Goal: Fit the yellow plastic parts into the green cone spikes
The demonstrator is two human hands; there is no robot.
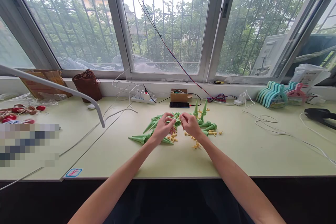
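Over the middle of the table, my left hand (pixel 163 127) curls its fingers around a green plastic spike (pixel 177 123), whose round open end faces me. Close on its right, my right hand (pixel 191 125) is closed in a pinch; what lies between its fingertips is too small to make out. More green cone-shaped spikes (pixel 138 139) lie left of and behind my hands. On the right, two spikes stand point up, such as this upright spike (pixel 195 108). Small yellow plastic pieces (pixel 196 145) are scattered below and around both hands.
A phone (pixel 179 105) lies behind the spikes, before a small cardboard box (pixel 181 96). A power strip (pixel 143 98) and loose cables run along the sill. Teal hangers (pixel 271 95) stand at right. A grey curved bar (pixel 86 98) crosses the left, near red items (pixel 15 113).
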